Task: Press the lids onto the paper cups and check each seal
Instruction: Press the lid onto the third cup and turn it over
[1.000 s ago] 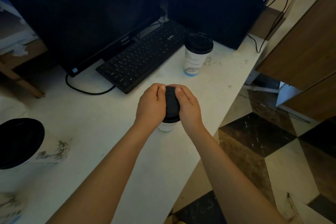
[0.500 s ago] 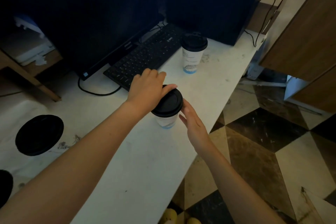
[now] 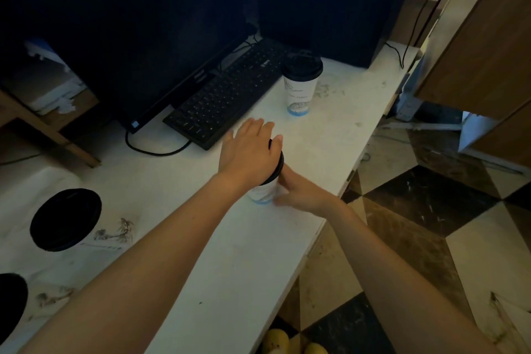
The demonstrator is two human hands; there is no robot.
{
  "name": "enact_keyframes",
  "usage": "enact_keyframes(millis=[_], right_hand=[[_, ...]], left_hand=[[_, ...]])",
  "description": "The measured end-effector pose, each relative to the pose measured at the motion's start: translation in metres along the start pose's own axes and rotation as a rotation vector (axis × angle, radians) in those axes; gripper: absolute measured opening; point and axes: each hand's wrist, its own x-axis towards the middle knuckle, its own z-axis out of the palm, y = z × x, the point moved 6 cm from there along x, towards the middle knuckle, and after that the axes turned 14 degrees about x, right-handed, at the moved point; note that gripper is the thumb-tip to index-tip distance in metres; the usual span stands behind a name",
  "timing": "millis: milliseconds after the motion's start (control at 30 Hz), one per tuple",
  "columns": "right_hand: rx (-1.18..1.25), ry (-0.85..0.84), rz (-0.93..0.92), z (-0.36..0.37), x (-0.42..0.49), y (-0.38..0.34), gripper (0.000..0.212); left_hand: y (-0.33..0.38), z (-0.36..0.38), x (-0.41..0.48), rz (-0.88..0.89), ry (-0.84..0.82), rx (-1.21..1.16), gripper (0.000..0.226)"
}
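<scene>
**Lid pressed onto the near cup**
The cup (image 3: 263,192) stands near the counter (image 3: 230,267) edge. The left grip (image 3: 250,152), fingers spread flat, bears down on the lid (image 3: 278,164) to seat it. The right grip (image 3: 300,194) braces the wall against tipping; its curl cannot be told.

Print on the far paper cup (image 3: 298,95) and the logo on the monitor (image 3: 201,76) are too blurred to read.
</scene>
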Motion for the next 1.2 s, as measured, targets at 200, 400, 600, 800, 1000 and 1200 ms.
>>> enact_keyframes(millis=[200,400,600,800,1000,1200], right_hand=[[-0.012,-0.047,-0.066,0.002,0.023,0.009,0.103],[0.029,-0.097,-0.123,0.001,0.029,0.015,0.102],[0.026,-0.063,-0.118,0.001,0.030,0.016,0.102],[0.116,0.176,-0.240,0.007,0.014,0.018,0.086],[0.214,0.587,-0.408,0.029,0.007,0.027,0.073],[0.095,0.598,-0.374,0.022,0.010,0.023,0.076]], left_hand=[[0.005,-0.002,-0.004,-0.007,0.037,0.007,0.044],[0.006,-0.002,-0.003,-0.021,0.009,0.039,0.041],[0.007,-0.006,-0.005,-0.032,0.012,0.032,0.043],[0.010,-0.012,-0.007,0.108,-0.040,0.069,0.052],[0.005,-0.005,-0.017,-0.220,-0.184,-0.057,0.073],[0.011,-0.004,-0.023,-0.082,0.079,0.125,0.057]])
